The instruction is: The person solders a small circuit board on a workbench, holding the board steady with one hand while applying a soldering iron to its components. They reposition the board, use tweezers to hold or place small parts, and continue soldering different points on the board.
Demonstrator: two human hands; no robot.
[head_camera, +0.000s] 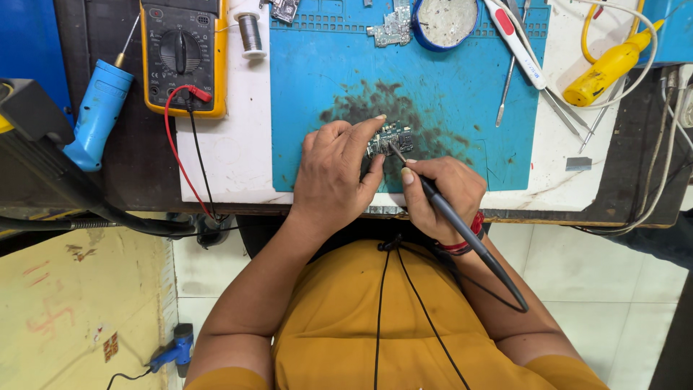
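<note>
Left fingers (375, 162) pinched a small circuit board (393, 137) against the blue mat (462, 94), index laid along its top edge, thumb at its near edge. Right fingers (410, 175) were closed pen-style round a dark probe (462, 231), tip touching the board near its middle. Left hand (332, 173) lay flat on the mat, right hand (444, 191) close beside it, red band at the wrist. The board sat on a dark scorched patch of the mat, near the table's (238, 166) front edge.

To do this well, I'd judge: keep the board pressed flat so it can't skate, rest the right hand's heel on the mat for a steady tip, touch one pad only, avoid bridging neighbours, keep the lead slack.

Further out: a second board (393, 25) and a round tin (447, 20) at the mat's far edge, tweezers (505, 90) to the right, a yellow tool (610, 68) beyond. To the left, a solder spool (250, 32), a yellow multimeter (182, 54) with red and black leads, and a blue-handled iron (97, 108).
</note>
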